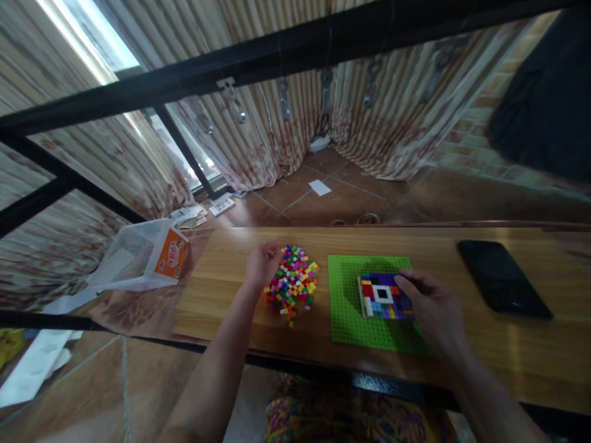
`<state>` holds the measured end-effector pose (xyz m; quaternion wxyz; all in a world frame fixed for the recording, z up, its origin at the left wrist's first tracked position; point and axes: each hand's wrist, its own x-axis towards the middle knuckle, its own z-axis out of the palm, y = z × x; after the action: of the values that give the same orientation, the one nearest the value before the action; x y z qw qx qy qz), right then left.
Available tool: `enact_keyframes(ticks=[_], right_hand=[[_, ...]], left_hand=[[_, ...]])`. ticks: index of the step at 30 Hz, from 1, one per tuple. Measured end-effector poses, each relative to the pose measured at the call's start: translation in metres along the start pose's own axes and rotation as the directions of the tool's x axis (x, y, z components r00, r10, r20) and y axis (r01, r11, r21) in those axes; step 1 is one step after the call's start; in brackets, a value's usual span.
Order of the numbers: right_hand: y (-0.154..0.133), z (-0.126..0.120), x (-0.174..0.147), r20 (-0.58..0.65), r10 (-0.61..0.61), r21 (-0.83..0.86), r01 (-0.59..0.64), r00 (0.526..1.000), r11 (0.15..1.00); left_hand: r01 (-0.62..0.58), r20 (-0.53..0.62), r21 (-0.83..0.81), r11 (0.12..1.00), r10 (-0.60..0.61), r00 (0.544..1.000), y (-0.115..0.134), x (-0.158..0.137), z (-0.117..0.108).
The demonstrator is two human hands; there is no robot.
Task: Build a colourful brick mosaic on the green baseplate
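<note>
A low square build of coloured toy bricks (382, 294), with a white-framed black centre, sits on a green studded baseplate (344, 307). My right hand (434, 304) grips the build's right edge, the thumb on its top and the other fingers partly hidden behind. A heap of small loose toy bricks (295, 280) in many colours lies on the wooden table to the left of the baseplate. My left hand (262, 264) is at the heap's upper left side with its fingers curled closed; whether a brick is between them is hidden.
A black phone (503, 278) lies on the table (217, 271) at the right. Beyond the table's left end stands a clear plastic box (133, 258) with an orange label. A dark metal rail (194, 86) crosses above the table's far side, before striped curtains.
</note>
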<state>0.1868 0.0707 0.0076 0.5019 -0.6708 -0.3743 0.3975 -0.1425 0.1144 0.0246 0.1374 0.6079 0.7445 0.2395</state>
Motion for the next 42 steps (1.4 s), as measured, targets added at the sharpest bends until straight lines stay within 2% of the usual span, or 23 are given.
enact_keyframes(ticks=[6, 11, 15, 20, 23, 25, 26, 29, 32, 34, 38, 42], right_hand=[[-0.006, -0.005, 0.009, 0.128, 0.105, 0.077, -0.115, 0.986, 0.990], [-0.006, -0.007, 0.006, 0.096, 0.116, 0.013, -0.118, 0.989, 0.993], [-0.007, -0.005, 0.002, 0.063, 0.112, -0.024, -0.110, 0.992, 0.994], [-0.011, -0.009, 0.001, 0.099, 0.097, 0.003, -0.098, 0.990, 0.995], [-0.014, -0.013, -0.004, 0.055, 0.045, 0.063, -0.048, 0.998, 0.997], [-0.019, -0.012, -0.014, 0.009, -0.029, 0.082, 0.028, 1.000, 0.996], [-0.022, -0.010, -0.020, -0.002, -0.072, 0.087, 0.072, 0.997, 0.994], [-0.037, 0.004, -0.045, 0.082, -0.180, 0.130, 0.168, 0.980, 0.977], [-0.052, 0.023, -0.070, 0.317, -0.183, 0.212, 0.119, 0.930, 0.970], [-0.058, 0.032, -0.082, 0.407, -0.165, 0.291, 0.044, 0.898, 0.956], [-0.060, 0.033, -0.094, 0.473, -0.097, 0.348, -0.084, 0.876, 0.934], [-0.060, 0.022, -0.101, 0.535, -0.105, 0.320, -0.086, 0.838, 0.943]], left_hand=[[-0.103, 0.117, 0.059, 0.993, 0.096, 0.988, 0.011, 0.030, 0.012], [-0.130, 0.161, 0.087, 0.988, 0.115, 0.980, 0.016, 0.031, 0.014], [-0.133, 0.144, 0.072, 0.989, 0.121, 0.982, 0.015, 0.023, 0.014], [-0.147, 0.092, 0.019, 0.989, 0.144, 0.985, 0.013, 0.009, 0.009], [-0.165, 0.039, -0.089, 0.982, 0.169, 0.985, 0.017, -0.008, 0.003], [-0.159, -0.028, -0.324, 0.932, 0.159, 0.987, 0.026, -0.026, 0.000], [-0.152, -0.025, -0.438, 0.886, 0.157, 0.987, 0.033, -0.037, -0.001], [-0.059, 0.033, -0.708, 0.703, 0.117, 0.993, 0.061, -0.070, -0.002], [-0.002, 0.091, -0.802, 0.598, 0.125, 0.988, 0.089, -0.098, -0.003], [0.001, 0.098, -0.838, 0.545, 0.148, 0.984, 0.102, -0.110, -0.005], [0.038, 0.166, -0.871, 0.490, 0.220, 0.961, 0.112, -0.121, -0.011], [0.095, 0.249, -0.856, 0.508, 0.244, 0.937, 0.114, -0.125, -0.016]])
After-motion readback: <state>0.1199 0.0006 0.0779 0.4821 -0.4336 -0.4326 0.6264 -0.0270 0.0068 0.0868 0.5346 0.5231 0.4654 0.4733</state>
